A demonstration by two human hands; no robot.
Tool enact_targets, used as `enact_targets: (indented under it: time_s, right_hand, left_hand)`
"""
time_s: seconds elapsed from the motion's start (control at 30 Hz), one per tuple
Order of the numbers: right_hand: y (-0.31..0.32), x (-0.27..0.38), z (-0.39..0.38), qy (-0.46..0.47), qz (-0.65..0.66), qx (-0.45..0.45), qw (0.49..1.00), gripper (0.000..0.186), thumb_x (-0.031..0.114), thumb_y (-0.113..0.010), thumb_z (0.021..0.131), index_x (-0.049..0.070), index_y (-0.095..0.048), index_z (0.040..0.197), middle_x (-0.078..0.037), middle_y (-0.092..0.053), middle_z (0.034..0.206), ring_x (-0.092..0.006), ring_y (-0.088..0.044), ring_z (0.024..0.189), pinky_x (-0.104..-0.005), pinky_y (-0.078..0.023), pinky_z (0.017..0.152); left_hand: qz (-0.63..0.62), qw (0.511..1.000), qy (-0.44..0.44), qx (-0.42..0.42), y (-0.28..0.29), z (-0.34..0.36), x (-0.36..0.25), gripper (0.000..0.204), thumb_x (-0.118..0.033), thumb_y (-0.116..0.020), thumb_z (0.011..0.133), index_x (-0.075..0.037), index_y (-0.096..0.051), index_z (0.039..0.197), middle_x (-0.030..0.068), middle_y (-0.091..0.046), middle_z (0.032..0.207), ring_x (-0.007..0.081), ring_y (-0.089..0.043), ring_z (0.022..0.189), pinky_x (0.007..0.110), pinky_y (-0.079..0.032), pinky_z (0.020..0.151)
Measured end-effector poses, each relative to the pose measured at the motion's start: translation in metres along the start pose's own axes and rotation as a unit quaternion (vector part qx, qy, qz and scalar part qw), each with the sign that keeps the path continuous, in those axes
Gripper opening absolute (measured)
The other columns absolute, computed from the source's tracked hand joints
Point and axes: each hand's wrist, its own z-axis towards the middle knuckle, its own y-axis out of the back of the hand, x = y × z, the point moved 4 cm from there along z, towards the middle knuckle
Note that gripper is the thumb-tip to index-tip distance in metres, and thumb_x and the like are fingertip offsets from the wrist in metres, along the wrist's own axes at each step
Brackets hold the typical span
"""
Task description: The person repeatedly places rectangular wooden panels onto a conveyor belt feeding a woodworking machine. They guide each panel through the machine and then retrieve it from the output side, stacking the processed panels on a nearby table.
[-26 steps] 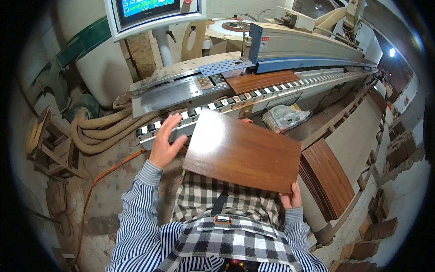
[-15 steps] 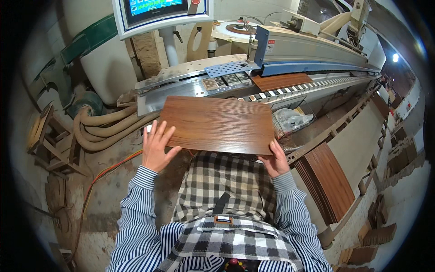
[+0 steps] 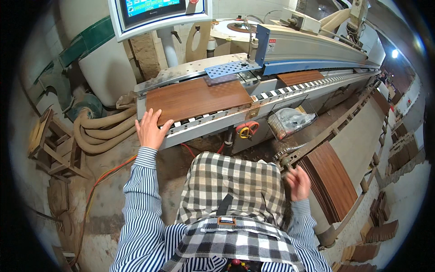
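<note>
A brown wood-grain board (image 3: 195, 99) lies on the machine's bed, its far right part under a perforated blue plate (image 3: 232, 69). My left hand (image 3: 153, 129) is open with fingers spread, its fingertips at the board's near left corner. At the right, my right hand (image 3: 299, 182) is off the board, beside a stack of similar brown boards (image 3: 333, 181). Its fingers are loosely bent and a little blurred, with nothing seen in them. Farther along the machine's black-and-white feed track (image 3: 290, 90), another brown board (image 3: 299, 78) sits below the blue guard.
A control screen (image 3: 154, 9) stands at the top left. Below the track hang a wire basket (image 3: 292, 119) holding clear plastic and scissors (image 3: 247, 130) with red and yellow handles. Thick hoses (image 3: 102, 136) and a wooden stool (image 3: 56, 145) are at the left.
The board I held in both hands now lies on the machine bed, farther away and to the left. My right hand has let go and moved right and nearer, toward the stack.
</note>
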Motion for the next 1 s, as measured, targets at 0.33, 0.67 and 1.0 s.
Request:
enact_targets:
  time_s: [0.33,0.67,1.0]
  right_hand:
    - [0.278,0.089,-0.105,0.23,-0.613,-0.555,0.513,0.042,0.03,-0.05,0.094,0.001,-0.054,0.124,-0.017,-0.058,0.119,-0.032,-0.053,0.111,-0.0414,-0.04,0.096]
    - [0.368,0.07,-0.077,0.153,-0.294,-0.512,0.793,0.066,0.047,-0.054,0.09,-0.012,-0.052,0.121,-0.021,-0.057,0.121,-0.0291,-0.055,0.108,-0.0335,-0.041,0.096]
    - [0.34,0.057,-0.109,0.149,-0.414,-0.493,0.751,0.054,0.043,-0.052,0.092,-0.005,-0.06,0.115,-0.018,-0.064,0.112,-0.0269,-0.06,0.102,-0.0345,-0.045,0.091]
  left_hand:
    - [-0.001,1.0,0.012,-0.01,-0.007,0.018,-0.002,0.064,-0.055,-0.066,0.076,-0.011,-0.055,0.12,0.0099,-0.047,0.131,0.0262,-0.04,0.125,0.052,-0.018,0.109]
    - [-0.001,1.0,0.013,-0.012,-0.01,0.016,-0.001,0.063,-0.055,-0.064,0.078,-0.011,-0.054,0.122,0.0107,-0.046,0.134,0.026,-0.038,0.128,0.052,-0.016,0.11]
    - [0.003,1.0,0.001,-0.003,-0.017,0.021,-0.009,0.067,-0.059,-0.062,0.077,-0.014,-0.053,0.125,0.0082,-0.044,0.136,0.025,-0.034,0.131,0.056,-0.015,0.11]
